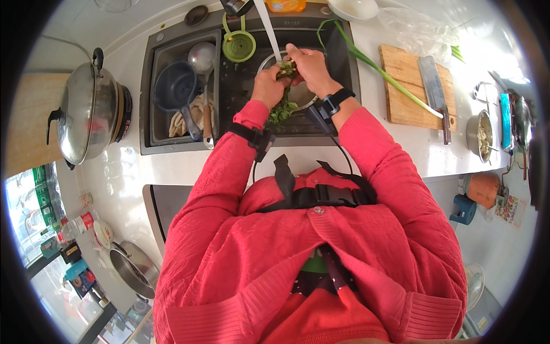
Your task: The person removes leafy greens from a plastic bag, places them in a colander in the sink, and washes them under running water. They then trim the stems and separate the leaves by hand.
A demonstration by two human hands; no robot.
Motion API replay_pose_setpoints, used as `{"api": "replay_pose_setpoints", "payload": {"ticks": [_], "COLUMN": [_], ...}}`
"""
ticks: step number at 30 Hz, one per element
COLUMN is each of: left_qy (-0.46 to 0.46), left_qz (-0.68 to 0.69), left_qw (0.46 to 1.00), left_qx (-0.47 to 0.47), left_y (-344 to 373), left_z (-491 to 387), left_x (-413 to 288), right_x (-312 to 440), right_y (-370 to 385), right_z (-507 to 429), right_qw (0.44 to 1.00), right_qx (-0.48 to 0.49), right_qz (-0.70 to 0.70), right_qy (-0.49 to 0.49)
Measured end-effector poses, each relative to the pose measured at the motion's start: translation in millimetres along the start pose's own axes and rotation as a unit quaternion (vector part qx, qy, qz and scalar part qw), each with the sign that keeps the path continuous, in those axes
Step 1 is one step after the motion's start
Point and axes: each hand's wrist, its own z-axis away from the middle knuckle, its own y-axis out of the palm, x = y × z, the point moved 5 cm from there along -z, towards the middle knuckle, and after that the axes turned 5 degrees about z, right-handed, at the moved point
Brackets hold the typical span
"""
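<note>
Both hands are over the right basin of a dark double sink (240, 99), in a stream of water (268, 30) from the faucet. A bunch of leafy green herbs (281, 109) is gripped between them, its stems up and its leaves hanging down. My left hand (268, 86) holds the bunch from the left side. My right hand (313, 69) has its fingers on the stem end. Below them sits a round metal bowl (306, 96), mostly hidden by the hands and herbs.
The left basin holds a blue-grey dipper (174, 86), a metal ladle (202, 58) and a cloth (176, 124). A green strainer (239, 46) lies beside the divider. On the right, a cleaver (432, 84) and a green onion (397, 84) rest on a wooden cutting board (397, 105). A lidded pot (79, 114) stands left.
</note>
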Motion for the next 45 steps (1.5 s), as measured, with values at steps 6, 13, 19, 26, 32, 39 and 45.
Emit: {"api": "replay_pose_setpoints", "payload": {"ticks": [6,13,19,26,32,39,45], "left_qy": [-0.027,-0.025,-0.043,-0.092,-0.086,-0.092,-0.021], "left_qz": [0.021,0.129,0.13,0.211,0.213,0.254,0.07], "left_qw": [0.999,0.991,0.99,0.973,0.973,0.963,0.996], "left_qx": [-0.007,-0.035,0.033,-0.021,0.01,-0.009,-0.043], "left_y": [-11,-12,-17,-17,-15,-15,-16], "left_z": [0,2,-6,-8,-6,-4,1], "left_x": [10,11,7,21,27,24,11], "right_x": [1,1,-2,-2,1,-4,0], "right_y": [10,5,9,4,9,9,8], "right_z": [7,1,9,7,7,7,1], "right_qw": [0.992,0.995,0.984,0.997,0.992,0.992,0.988], "right_qx": [0.11,0.092,0.174,0.07,0.108,0.092,0.093], "right_qz": [0.042,0.004,-0.031,-0.003,0.031,-0.078,0.08], "right_qy": [-0.052,0.036,0.003,-0.021,-0.058,-0.026,-0.095]}}
